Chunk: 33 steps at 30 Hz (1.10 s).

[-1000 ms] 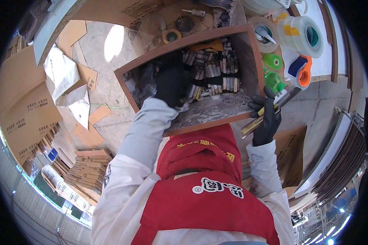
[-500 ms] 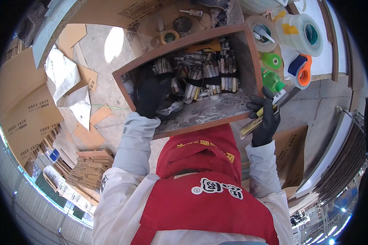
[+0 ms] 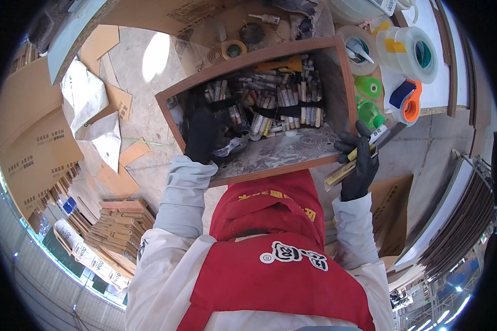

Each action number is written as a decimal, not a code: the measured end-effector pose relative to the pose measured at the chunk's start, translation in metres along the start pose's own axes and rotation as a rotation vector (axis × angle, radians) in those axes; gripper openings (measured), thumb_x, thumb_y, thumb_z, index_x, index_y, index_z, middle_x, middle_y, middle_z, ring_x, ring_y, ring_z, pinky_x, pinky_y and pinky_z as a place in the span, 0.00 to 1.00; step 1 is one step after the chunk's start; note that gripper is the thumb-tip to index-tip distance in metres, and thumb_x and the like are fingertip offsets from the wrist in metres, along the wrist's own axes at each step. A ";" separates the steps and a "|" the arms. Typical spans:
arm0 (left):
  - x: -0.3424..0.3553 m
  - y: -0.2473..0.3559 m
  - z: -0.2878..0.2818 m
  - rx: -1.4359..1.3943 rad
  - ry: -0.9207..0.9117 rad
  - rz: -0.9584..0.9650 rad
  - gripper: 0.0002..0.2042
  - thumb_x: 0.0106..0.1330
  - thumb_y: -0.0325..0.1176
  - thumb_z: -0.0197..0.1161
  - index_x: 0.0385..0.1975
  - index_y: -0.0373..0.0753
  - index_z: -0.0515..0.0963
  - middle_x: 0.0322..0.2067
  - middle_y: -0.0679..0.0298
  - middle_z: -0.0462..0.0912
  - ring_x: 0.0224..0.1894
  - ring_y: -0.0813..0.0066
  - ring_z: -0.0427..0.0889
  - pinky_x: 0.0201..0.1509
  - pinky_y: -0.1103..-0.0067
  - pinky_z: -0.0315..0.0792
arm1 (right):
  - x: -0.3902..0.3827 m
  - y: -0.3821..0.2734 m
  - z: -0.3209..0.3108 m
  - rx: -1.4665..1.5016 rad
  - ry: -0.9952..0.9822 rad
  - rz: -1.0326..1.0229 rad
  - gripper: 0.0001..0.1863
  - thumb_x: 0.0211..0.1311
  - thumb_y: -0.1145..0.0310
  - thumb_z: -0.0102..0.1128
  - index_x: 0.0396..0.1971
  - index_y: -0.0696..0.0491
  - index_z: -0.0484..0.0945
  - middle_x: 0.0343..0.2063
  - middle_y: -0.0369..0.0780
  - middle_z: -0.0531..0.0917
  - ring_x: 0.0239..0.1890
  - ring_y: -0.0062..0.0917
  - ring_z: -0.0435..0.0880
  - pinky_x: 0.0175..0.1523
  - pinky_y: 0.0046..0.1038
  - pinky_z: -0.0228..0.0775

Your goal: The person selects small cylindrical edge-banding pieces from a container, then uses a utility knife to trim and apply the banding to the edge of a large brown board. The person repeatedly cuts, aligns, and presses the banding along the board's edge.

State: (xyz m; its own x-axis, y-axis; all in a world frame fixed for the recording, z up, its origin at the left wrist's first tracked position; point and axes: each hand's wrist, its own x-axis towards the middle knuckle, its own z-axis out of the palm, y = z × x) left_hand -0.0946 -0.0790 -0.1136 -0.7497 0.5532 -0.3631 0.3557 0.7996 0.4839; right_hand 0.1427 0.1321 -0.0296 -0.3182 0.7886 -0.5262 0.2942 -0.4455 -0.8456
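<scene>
A wooden drawer-like box with a marbled inside lies before me. Bundles of slim labelled sticks, tied with black bands, fill its far part. My left hand, black-gloved, reaches into the box's left end beside a crumpled clear plastic bag; its fingers are lost in the dark. At the box's right corner, my right hand, also black-gloved, is closed around a flat yellowish stick and a white-labelled piece. A dark blade-like strip shows beyond the latter.
Right of the box are large clear tape rolls, an orange tape dispenser and a green bottle. Behind it lies a small tape roll. Stacked boards and cardboard scraps are at left.
The view has shifted slightly. My left hand moves a little within the box's left end. The right hand keeps hold of the same pieces.
</scene>
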 end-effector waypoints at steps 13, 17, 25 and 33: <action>-0.009 0.016 0.012 0.066 0.132 0.288 0.28 0.57 0.38 0.59 0.53 0.26 0.61 0.36 0.44 0.77 0.38 0.46 0.76 0.40 0.64 0.72 | 0.001 0.003 -0.003 0.080 -0.023 -0.008 0.22 0.66 0.63 0.45 0.54 0.62 0.64 0.34 0.46 0.81 0.31 0.23 0.81 0.28 0.17 0.70; -0.011 0.037 0.022 0.053 -0.058 0.265 0.25 0.57 0.37 0.58 0.50 0.27 0.63 0.35 0.45 0.76 0.37 0.46 0.75 0.40 0.65 0.72 | 0.001 0.000 -0.002 0.063 -0.012 0.000 0.22 0.66 0.63 0.45 0.54 0.62 0.64 0.34 0.46 0.81 0.30 0.24 0.81 0.28 0.17 0.70; 0.029 0.053 0.024 -0.075 -0.585 -0.054 0.36 0.48 0.49 0.68 0.50 0.28 0.65 0.43 0.43 0.74 0.44 0.48 0.76 0.45 0.68 0.71 | -0.002 -0.001 0.004 -0.052 0.040 -0.011 0.22 0.68 0.59 0.40 0.55 0.58 0.66 0.33 0.43 0.81 0.29 0.18 0.80 0.28 0.15 0.67; 0.022 0.040 0.065 -0.351 -0.333 -0.046 0.48 0.39 0.55 0.73 0.56 0.28 0.60 0.53 0.44 0.68 0.55 0.53 0.68 0.56 0.72 0.64 | -0.001 -0.002 0.007 -0.037 0.050 0.007 0.21 0.68 0.59 0.40 0.54 0.56 0.66 0.33 0.42 0.81 0.29 0.18 0.79 0.28 0.15 0.67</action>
State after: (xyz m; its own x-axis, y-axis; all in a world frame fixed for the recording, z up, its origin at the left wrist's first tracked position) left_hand -0.0607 -0.0195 -0.1536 -0.5208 0.6095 -0.5977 0.0734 0.7295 0.6800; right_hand 0.1364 0.1291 -0.0278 -0.2711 0.8061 -0.5260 0.3295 -0.4358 -0.8376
